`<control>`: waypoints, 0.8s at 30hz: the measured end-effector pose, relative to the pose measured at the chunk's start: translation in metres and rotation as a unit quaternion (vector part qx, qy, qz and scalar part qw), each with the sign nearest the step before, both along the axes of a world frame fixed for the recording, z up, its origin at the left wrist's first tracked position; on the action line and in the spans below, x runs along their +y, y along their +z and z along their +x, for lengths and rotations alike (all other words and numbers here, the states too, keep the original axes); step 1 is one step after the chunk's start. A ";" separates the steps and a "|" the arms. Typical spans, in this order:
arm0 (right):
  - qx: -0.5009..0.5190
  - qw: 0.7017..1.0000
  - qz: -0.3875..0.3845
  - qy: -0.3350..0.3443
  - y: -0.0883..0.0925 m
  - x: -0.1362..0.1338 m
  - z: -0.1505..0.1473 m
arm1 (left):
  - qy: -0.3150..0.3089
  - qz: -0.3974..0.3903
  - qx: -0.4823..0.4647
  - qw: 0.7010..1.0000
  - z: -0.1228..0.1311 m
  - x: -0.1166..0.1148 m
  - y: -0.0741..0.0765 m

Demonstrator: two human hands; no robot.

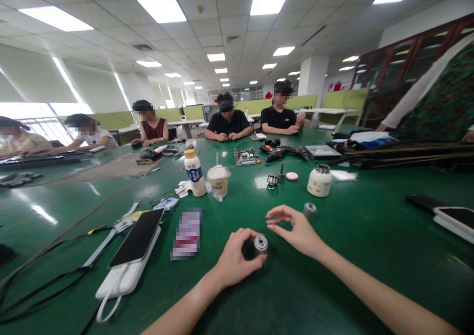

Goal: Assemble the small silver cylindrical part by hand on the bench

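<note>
My left hand (239, 257) curves around a small silver metal cylinder (261, 245), thumb on the near side and fingers on the far side. The cylinder stands upright and looks like a small motor, with dark holes in its top face. To its right, my right hand (294, 230) hovers with bent fingers and the thumb apart, holding nothing that I can see. Just behind my right wrist stands a second, similar metal cylinder (310, 209), its lower part partly hidden by the hand.
Beyond my hands stand a cream jar (320, 182), a plastic cup (218, 183) and a bottle (194, 174). Farther back lie a circuit board (247, 156) and power drills (285, 153). On the left, a phone (138, 237) rests on a white power bank among cables. Several people sit opposite.
</note>
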State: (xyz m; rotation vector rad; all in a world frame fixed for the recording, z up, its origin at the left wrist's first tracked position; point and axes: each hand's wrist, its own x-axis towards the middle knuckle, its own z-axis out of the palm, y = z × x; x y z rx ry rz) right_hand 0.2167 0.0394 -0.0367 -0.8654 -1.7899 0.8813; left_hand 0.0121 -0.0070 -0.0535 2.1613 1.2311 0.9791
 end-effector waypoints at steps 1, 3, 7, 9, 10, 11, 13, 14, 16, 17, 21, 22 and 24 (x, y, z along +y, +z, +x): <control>0.005 1.000 -0.003 0.015 0.006 -0.007 -0.004 | 0.000 -0.001 0.001 1.000 0.000 0.000 -0.001; -0.002 0.999 -0.013 0.039 0.015 -0.019 -0.011 | 0.001 -0.002 0.000 1.000 -0.001 0.001 -0.002; -0.032 0.998 -0.015 0.045 0.021 -0.034 -0.018 | 0.005 0.000 -0.005 1.000 -0.001 0.002 -0.004; -0.038 0.998 -0.013 0.042 0.022 -0.035 -0.019 | 0.007 0.002 -0.006 1.000 0.000 0.001 -0.005; -0.040 0.998 -0.011 0.043 0.021 -0.035 -0.019 | 0.009 0.004 -0.006 1.000 0.000 0.001 -0.006; -0.042 0.998 -0.007 0.044 0.021 -0.035 -0.018 | 0.011 0.006 -0.006 1.000 0.000 0.001 -0.007; -0.046 0.998 0.005 0.047 0.021 -0.035 -0.018 | 0.014 0.011 -0.005 1.000 -0.001 0.002 -0.009; -0.047 0.998 0.012 0.048 0.020 -0.035 -0.019 | 0.014 0.014 -0.004 1.000 -0.001 0.002 -0.010; -0.048 0.997 0.023 0.049 0.019 -0.035 -0.019 | 0.013 0.018 -0.002 1.000 -0.001 0.002 -0.011; -0.049 0.997 0.026 0.050 0.018 -0.035 -0.019 | 0.012 0.020 -0.002 1.000 -0.001 0.002 -0.011; -0.068 0.997 0.030 0.032 0.018 -0.036 -0.020 | 0.015 0.022 -0.003 1.000 0.000 0.001 -0.010; -0.076 0.996 0.032 0.018 0.018 -0.036 -0.020 | 0.019 0.019 -0.002 1.000 0.000 0.001 -0.009; -0.087 0.995 0.036 -0.012 0.021 -0.036 -0.019 | 0.028 0.011 0.001 1.000 0.000 0.001 -0.008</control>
